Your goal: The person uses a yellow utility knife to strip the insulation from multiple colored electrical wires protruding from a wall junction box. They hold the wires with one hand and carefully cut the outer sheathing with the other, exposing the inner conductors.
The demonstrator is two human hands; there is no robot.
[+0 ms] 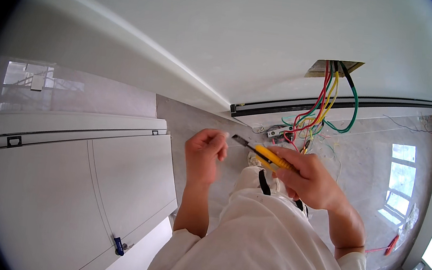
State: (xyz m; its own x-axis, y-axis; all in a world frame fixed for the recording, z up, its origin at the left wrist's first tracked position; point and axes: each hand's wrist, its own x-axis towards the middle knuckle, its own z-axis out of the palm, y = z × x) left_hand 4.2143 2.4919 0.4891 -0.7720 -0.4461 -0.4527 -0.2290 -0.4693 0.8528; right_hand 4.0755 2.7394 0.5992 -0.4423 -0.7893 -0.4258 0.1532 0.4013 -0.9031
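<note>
My right hand (309, 179) is wrapped round a yellow and black utility knife (267, 154). Its dark blade (240, 139) is out and points left, toward my other hand. My left hand (207, 149) is closed in a pinch just beyond the blade tip, apart from it. A tiny whitish bit shows at the fingertips, too small to name. Past the knife, red, green and yellow wires (321, 107) hang out of a square opening (318, 67) in the white wall panel and trail down to the floor.
A black-edged channel (293, 107) runs along the panel's lower edge. A power strip (279, 133) lies on the grey floor below the wires. White cabinet panels (38, 195) stand at left, with a small blue object (118, 246) on them. A red brush-like object (391, 244) lies at right.
</note>
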